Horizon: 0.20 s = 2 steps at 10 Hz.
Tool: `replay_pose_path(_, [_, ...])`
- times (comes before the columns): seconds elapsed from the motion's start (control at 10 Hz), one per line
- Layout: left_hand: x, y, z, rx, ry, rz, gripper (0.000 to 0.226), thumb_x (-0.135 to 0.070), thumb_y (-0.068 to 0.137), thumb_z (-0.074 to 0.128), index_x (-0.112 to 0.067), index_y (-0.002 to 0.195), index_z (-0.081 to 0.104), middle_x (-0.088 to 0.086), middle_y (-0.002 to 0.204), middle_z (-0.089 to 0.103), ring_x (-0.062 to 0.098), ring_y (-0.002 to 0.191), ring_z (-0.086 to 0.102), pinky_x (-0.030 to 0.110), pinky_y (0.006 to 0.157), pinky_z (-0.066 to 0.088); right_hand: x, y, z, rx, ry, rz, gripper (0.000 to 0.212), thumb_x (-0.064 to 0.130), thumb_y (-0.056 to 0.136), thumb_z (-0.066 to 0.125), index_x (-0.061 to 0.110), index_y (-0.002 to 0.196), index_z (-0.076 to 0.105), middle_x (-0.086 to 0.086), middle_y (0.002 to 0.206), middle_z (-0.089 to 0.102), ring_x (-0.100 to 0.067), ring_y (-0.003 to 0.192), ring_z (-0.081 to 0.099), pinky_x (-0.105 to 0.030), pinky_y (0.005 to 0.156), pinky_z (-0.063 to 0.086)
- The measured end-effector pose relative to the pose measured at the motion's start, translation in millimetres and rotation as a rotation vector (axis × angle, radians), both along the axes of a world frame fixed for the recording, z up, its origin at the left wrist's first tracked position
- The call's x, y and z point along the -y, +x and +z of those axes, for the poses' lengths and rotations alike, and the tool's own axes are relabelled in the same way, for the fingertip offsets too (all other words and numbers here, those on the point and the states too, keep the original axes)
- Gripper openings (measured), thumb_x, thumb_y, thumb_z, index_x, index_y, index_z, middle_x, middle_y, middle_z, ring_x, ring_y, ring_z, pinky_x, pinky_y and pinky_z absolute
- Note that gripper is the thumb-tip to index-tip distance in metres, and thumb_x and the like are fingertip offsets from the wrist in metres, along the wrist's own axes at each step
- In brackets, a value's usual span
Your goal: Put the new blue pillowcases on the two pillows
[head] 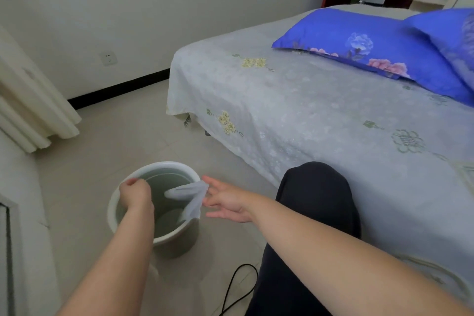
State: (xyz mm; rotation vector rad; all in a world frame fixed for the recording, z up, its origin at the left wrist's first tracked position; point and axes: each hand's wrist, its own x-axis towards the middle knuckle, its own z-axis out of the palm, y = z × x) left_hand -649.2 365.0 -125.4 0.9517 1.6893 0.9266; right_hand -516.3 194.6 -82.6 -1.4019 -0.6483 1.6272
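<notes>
Two pillows in blue flowered pillowcases lie on the bed at the upper right: one (369, 43) nearer the middle, the other (451, 33) cut off by the right edge and overlapping it. Down on the floor stands a white round bin (179, 238). My left hand (134, 191) is closed on the bin's left rim. My right hand (225, 200) has its fingers spread beside a piece of white cloth (191, 197) that hangs over the bin's right rim; its fingertips touch the cloth's edge.
The bed (320, 120) with a pale flowered sheet fills the right side. My dark-trousered knee (315, 202) is beside it. A black cable (238, 282) runs over the tiled floor. A cream curtain (33, 102) hangs at the left, and a wall socket (108, 58) sits behind.
</notes>
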Motion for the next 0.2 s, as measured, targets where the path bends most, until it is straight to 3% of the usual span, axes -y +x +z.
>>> replay_pose_path(0.1, [3.5,17.5,15.8,0.063,0.059,-0.075,0.034,-0.007,0.091,0.042,-0.012,0.121,0.057,0.013,0.122,0.058,0.028,0.106,0.053,0.03,0.092,0.039,-10.2,-19.6,0.2,0.079,-0.008,0.012,0.084,-0.005,0.092,0.048,0.043,0.148,0.007,-0.001,0.159,0.001,-0.025,0.141,0.026,-0.04,0.11,0.032])
replay_pose_path(0.2, [3.7,26.8,21.8,0.088,0.091,-0.23,0.03,-0.004,0.092,0.045,-0.007,0.117,0.062,0.013,0.122,0.06,0.026,0.106,0.052,0.03,0.094,0.038,-11.2,-22.7,0.0,0.179,-0.017,-0.032,0.086,-0.008,0.089,0.047,0.045,0.147,0.012,-0.004,0.159,0.01,-0.024,0.14,0.028,-0.036,0.107,0.038])
